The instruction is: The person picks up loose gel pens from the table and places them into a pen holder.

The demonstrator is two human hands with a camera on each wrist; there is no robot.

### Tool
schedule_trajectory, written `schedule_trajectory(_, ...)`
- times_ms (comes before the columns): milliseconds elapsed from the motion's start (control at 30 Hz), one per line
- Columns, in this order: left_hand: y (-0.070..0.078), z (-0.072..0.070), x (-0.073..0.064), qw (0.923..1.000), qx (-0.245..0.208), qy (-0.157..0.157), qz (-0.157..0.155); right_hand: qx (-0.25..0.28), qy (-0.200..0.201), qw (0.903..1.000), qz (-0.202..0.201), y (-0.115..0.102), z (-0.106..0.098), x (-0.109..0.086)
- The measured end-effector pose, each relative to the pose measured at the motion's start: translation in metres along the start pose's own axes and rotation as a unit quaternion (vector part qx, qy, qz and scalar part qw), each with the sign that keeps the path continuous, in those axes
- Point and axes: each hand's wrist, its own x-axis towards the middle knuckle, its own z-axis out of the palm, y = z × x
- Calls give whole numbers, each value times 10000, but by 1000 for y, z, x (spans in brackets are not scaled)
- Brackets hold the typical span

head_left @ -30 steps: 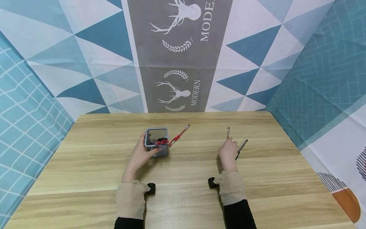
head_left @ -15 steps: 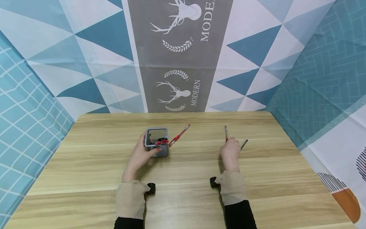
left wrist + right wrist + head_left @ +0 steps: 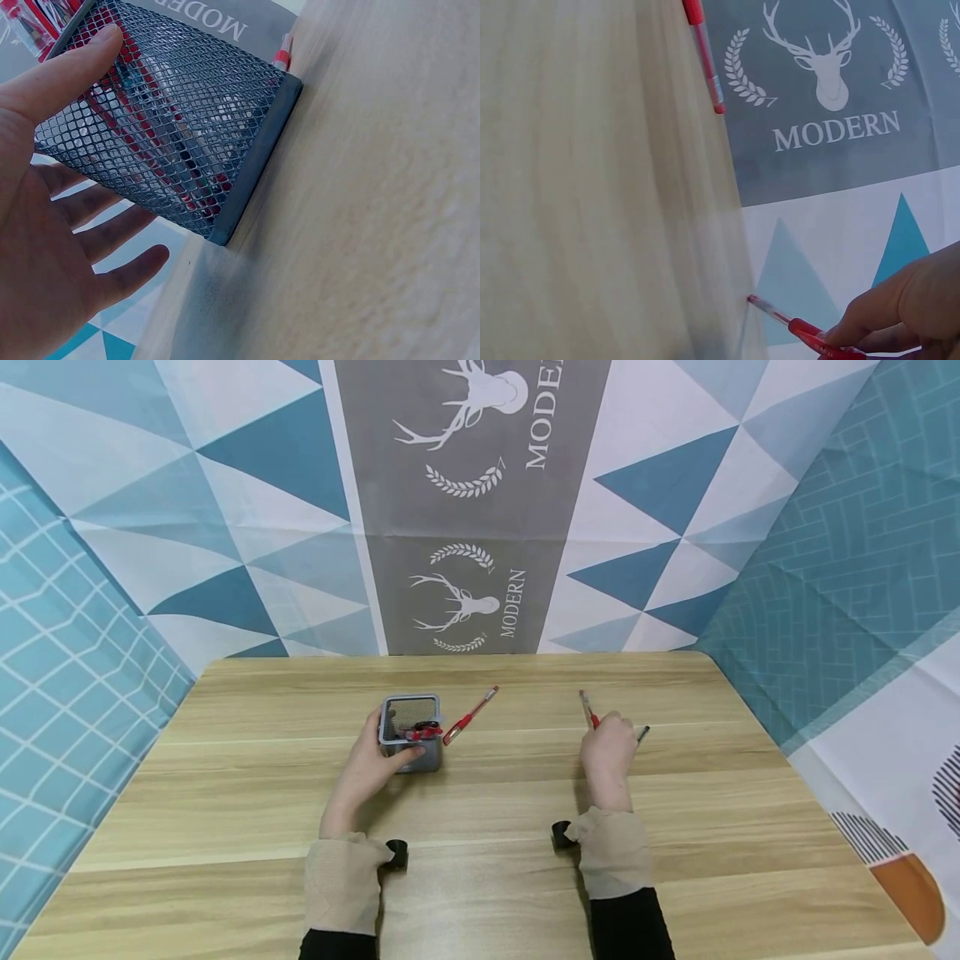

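My left hand (image 3: pixel 366 767) holds a dark wire-mesh pen holder (image 3: pixel 422 759) upright on the table. In the left wrist view the thumb presses its near side (image 3: pixel 180 112) and the fingers reach behind it. Red and dark pens show through the mesh. My right hand (image 3: pixel 609 753) pinches a red pen (image 3: pixel 802 328) between thumb and fingers, its far end pointing away and to the left. A dark pen (image 3: pixel 643 734) lies just right of that hand, mostly hidden by it.
Another red pen (image 3: pixel 469 717) lies slanted on the wooden table (image 3: pixel 495 877), right of the holder. Patterned cloth (image 3: pixel 450 510) rises behind the table's far edge. A black wrist device (image 3: pixel 562 835) sits at the right cuff, another (image 3: pixel 397 855) at the left.
My right hand has shifted slightly right, and the red pen in it has turned so its far end swings left, with more of its red part showing. The left hand and holder have stayed put.
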Motion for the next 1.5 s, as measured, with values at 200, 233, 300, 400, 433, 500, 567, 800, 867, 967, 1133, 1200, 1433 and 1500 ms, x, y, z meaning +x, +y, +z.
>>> schedule_trajectory(200,0,0,0,10000,13,-3,-14,163,278,9995,5,-3,-4,0)
schedule_trajectory(233,0,0,0,10000,25,-4,-13,170,324,9993,10,-3,-4,0)
schedule_trajectory(300,0,0,0,10000,26,-7,-9,238,418,9988,-7,-3,-5,0)
schedule_trajectory(400,0,0,0,10000,-10,-2,-2,373,520,9979,-57,-4,-6,0)
schedule_trajectory(433,0,0,0,10000,-18,-3,4,443,538,9975,-72,-5,-7,0)
schedule_trajectory(500,0,0,0,10000,-31,-5,5,548,596,9967,-104,-6,-9,0)
schedule_trajectory(567,0,0,-1,10000,-37,-12,9,592,672,9959,-144,-7,-11,-1)
schedule_trajectory(800,1,0,0,10000,-76,0,61,661,1003,9920,-379,-8,-15,-2)
schedule_trajectory(867,1,0,0,10000,-69,0,71,731,1073,9906,-442,-9,-15,-2)
schedule_trajectory(967,0,0,0,9999,-63,-7,78,823,1166,9885,-502,-10,-17,-3)
schedule_trajectory(1133,-1,0,1,9999,-68,-1,92,1030,1412,9829,-586,-12,-21,-4)
schedule_trajectory(1200,-1,0,1,9999,-76,2,86,1112,1542,9798,-617,-14,-23,-4)
schedule_trajectory(1433,-1,0,1,9999,-118,2,66,1223,1747,9746,-683,-18,-30,-6)
schedule_trajectory(1500,0,0,0,9999,-101,7,59,1265,1773,9734,-708,-19,-31,-6)
